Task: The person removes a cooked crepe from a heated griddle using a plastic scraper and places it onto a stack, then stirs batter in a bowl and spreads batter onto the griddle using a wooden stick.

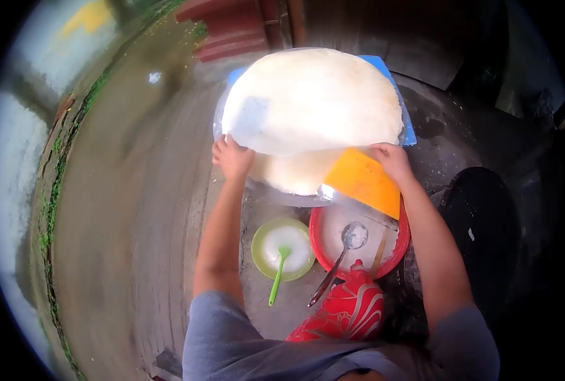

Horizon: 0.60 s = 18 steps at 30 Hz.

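A large round white sheet [314, 98] lies over a wide round base, with a fold or edge running across its lower part between my hands. My left hand [233, 155] pinches at the left end of that edge. At the right end, my right hand [390, 160] has its fingers closed at the sheet's edge, beside an orange-yellow panel [365, 181]; whether it holds the panel too is unclear. Below sit a green bowl [257, 257] of white liquid with a green brush [279, 273] in it, and a red basin [404, 244] of white mixture with a metal ladle [355, 235].
A blue board [409, 130] shows under the round base. Red patterned cloth [352, 311] lies near my lap. A dark round object [483, 222] stands at the right. Dark red steps or boards [231, 28] are at the back, and a mossy edge [57, 171] runs along the left.
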Available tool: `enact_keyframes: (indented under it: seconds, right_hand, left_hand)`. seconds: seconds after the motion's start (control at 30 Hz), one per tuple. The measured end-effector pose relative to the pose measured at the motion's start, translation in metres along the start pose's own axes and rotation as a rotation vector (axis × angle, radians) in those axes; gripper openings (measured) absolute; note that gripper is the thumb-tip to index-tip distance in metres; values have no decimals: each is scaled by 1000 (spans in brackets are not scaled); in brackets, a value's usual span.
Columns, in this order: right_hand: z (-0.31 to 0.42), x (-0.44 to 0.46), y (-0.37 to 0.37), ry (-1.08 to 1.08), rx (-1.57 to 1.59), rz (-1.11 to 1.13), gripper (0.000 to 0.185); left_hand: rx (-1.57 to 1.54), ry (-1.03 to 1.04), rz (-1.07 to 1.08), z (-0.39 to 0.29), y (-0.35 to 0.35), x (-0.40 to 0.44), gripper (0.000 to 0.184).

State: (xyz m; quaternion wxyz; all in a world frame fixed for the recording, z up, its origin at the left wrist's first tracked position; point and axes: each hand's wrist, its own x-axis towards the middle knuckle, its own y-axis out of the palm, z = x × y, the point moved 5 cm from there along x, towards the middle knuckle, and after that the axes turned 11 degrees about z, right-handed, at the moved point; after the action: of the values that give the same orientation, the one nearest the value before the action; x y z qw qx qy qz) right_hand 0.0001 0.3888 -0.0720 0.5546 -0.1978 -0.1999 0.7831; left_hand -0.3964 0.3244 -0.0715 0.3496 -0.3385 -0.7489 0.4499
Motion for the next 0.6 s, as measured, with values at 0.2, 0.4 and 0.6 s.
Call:
enact_keyframes:
  seconds: [0.2,0.4,0.6]
  right_hand:
    - [27,-18,-7,41,-63,40,19]
    - [42,-33,2,-158,-345,17,24]
    - [15,-42,-31,-35,303,-65,28]
  left_hand:
    - [-24,45,120,-6,14,22,59]
    - [108,-35,246,0,-4,27,63]
    - [-429,-263,171,89,-17,2,39]
